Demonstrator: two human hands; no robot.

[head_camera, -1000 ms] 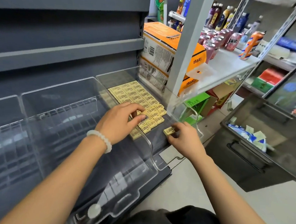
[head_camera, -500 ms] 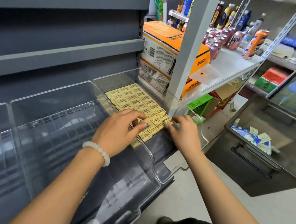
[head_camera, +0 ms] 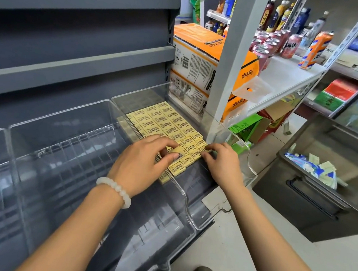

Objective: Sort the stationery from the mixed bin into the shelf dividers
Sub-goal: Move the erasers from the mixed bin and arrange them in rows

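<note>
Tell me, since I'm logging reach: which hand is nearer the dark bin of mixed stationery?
Right. The right hand works at the yellow erasers' right edge, on the side facing the dark bin. The left hand rests on the erasers farther left, away from it.
</note>
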